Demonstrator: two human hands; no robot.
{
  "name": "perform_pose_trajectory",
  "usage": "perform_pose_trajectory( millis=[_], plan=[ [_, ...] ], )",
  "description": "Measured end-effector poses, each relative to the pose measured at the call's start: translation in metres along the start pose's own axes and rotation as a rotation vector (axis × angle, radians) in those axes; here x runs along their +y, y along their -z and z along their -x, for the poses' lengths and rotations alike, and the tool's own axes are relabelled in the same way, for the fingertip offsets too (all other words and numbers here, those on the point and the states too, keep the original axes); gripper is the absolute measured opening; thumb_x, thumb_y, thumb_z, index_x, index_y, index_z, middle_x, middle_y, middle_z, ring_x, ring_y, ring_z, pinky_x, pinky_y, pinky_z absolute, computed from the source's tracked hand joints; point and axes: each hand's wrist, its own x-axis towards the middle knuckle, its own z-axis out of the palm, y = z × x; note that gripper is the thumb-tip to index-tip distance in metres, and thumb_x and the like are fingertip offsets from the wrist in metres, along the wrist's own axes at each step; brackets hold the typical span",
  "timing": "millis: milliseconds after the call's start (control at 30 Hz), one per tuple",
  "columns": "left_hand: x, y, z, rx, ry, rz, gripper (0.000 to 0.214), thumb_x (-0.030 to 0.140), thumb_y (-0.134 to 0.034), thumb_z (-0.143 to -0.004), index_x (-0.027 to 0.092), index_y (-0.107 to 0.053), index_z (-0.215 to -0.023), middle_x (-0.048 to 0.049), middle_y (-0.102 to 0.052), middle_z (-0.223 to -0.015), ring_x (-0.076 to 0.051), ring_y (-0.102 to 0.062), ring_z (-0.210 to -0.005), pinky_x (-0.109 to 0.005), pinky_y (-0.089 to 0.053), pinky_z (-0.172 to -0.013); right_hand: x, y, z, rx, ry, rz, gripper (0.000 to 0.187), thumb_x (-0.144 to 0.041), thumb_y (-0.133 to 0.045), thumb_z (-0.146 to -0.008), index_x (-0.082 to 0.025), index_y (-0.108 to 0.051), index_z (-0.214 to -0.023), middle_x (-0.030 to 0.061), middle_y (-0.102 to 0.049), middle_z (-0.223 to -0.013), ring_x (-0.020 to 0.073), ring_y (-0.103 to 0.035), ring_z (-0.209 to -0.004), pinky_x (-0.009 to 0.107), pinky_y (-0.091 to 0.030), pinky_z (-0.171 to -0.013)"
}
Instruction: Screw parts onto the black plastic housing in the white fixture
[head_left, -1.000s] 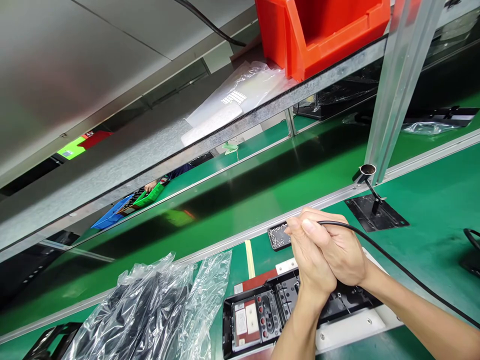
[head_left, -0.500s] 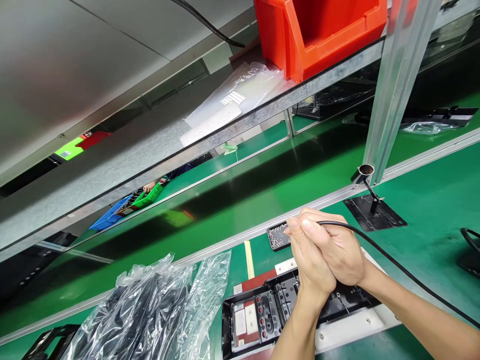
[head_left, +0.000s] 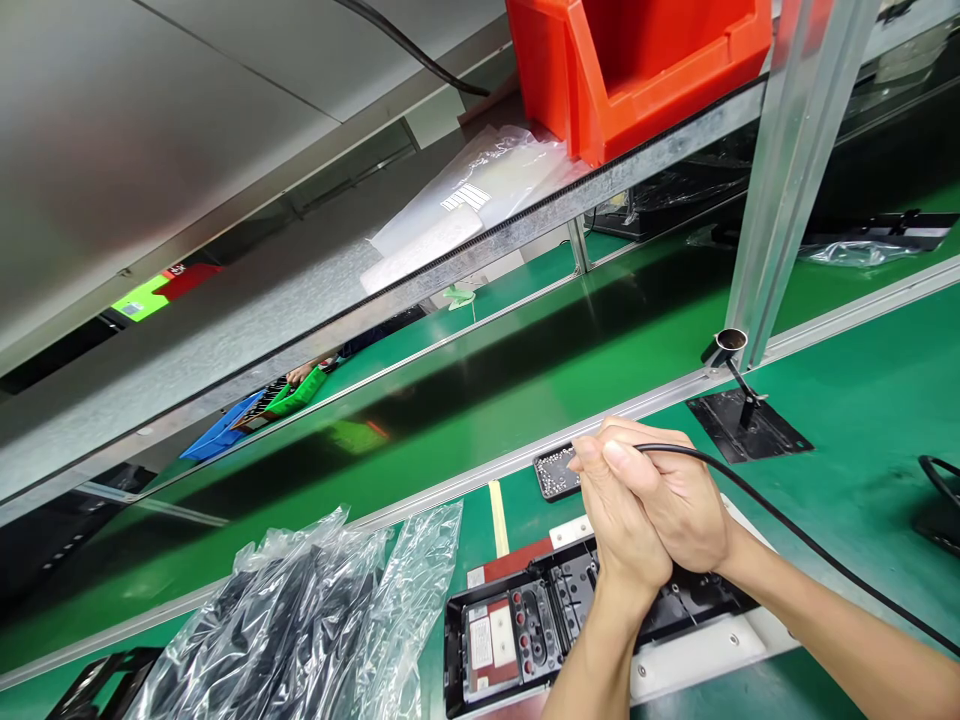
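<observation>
My left hand (head_left: 624, 530) and my right hand (head_left: 679, 490) are closed and pressed together, thumbs side by side. A black cable (head_left: 757, 492) runs into the grip of my right hand by the thumbs and trails away to the lower right. Whatever sits at its end is hidden by the fingers. Below my hands, a black plastic housing (head_left: 536, 640) lies open, its ribbed inside facing up; my wrists cover its middle. It rests on a fixture with white blocks (head_left: 701, 655). Just beyond my fingertips lies a small black tray (head_left: 556, 474) of tiny screws.
Plastic-wrapped black parts (head_left: 292, 620) lie left of the housing. A black stand with a ring holder (head_left: 731, 345) is at the right. A metal shelf (head_left: 300, 345) holding a red bin (head_left: 645, 90) crosses above. Across the bench, another person's hand (head_left: 304, 372) is at a green bin.
My hands and the cable stay almost exactly where they were. The other person's hand across the bench has shifted slightly.
</observation>
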Motion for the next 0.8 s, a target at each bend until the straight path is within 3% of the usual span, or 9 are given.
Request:
perform_pose_trajectory(
  millis=[67, 267, 400, 800],
  plan=[
    [-0.0014, 0.0003, 0.0002, -0.057, -0.01, 0.002, 0.08, 0.07, -0.008, -0.102, 0.015, -0.065, -0.093, -0.0162, -0.068, -0.087, -0.023, -0.066, -0.081, -0.038, -0.057, -0.082, 0.0001, -0.0004, 0.0005, -0.003, 0.002, 0.0, 0.042, -0.034, -0.043, -0.108, -0.018, -0.07, -0.08, 0.0033, -0.067, -0.081, 0.0166, -0.061, -0.08, 0.032, -0.046, -0.073],
    [-0.0086, 0.0005, -0.0005, -0.057, -0.11, -0.024, 0.072, 0.061, -0.011, -0.106, 0.014, -0.065, -0.098, -0.0159, -0.068, -0.088, -0.022, -0.065, -0.079, -0.038, -0.057, -0.08, 0.0001, -0.0004, 0.0009, 0.006, 0.01, -0.02, 0.044, -0.034, -0.044, -0.109, -0.018, -0.069, -0.076, 0.0022, -0.067, -0.081, 0.0152, -0.061, -0.08, 0.03, -0.046, -0.072],
    [-0.0082, 0.001, -0.0011, -0.081, -0.1, -0.018, 0.071, 0.061, -0.006, -0.106, 0.017, -0.06, -0.091, -0.0129, -0.064, -0.084, -0.021, -0.063, -0.076, -0.037, -0.057, -0.077, -0.0003, -0.0004, -0.0008, 0.01, 0.018, -0.027, 0.041, -0.033, -0.045, -0.109, -0.019, -0.075, -0.085, 0.0009, -0.066, -0.079, 0.0139, -0.06, -0.077, 0.029, -0.046, -0.071],
    [-0.0078, 0.0019, -0.0022, -0.099, -0.061, -0.005, 0.069, 0.064, -0.005, -0.104, 0.019, -0.056, -0.091, -0.0128, -0.064, -0.085, -0.021, -0.062, -0.077, -0.039, -0.057, -0.078, -0.0003, 0.0001, -0.0005, 0.001, 0.023, -0.015, 0.042, -0.033, -0.044, -0.108, -0.018, -0.074, -0.082, 0.0021, -0.066, -0.079, 0.0149, -0.06, -0.077, 0.03, -0.045, -0.071]
  ],
)
